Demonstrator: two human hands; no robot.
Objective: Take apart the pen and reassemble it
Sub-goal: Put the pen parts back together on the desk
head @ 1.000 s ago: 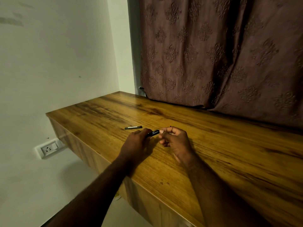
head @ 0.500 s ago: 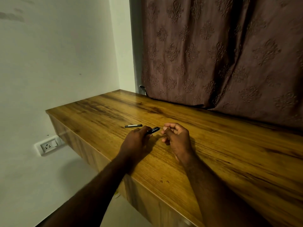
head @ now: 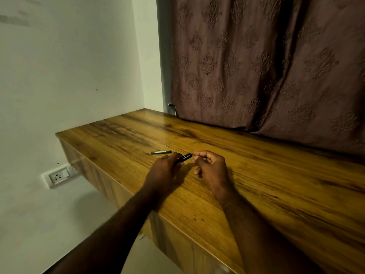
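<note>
Mid-frame, the left hand (head: 165, 171) grips the black pen barrel (head: 184, 157); the right hand (head: 211, 169) pinches its tip. A loose pen piece (head: 161, 152) lies on the wooden table (head: 256, 184), just upper left of the hands.

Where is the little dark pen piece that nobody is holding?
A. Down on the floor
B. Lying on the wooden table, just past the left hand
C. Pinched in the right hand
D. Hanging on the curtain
B: the loose pen piece lies flat on the wooden table, just beyond the left hand, untouched.
</note>
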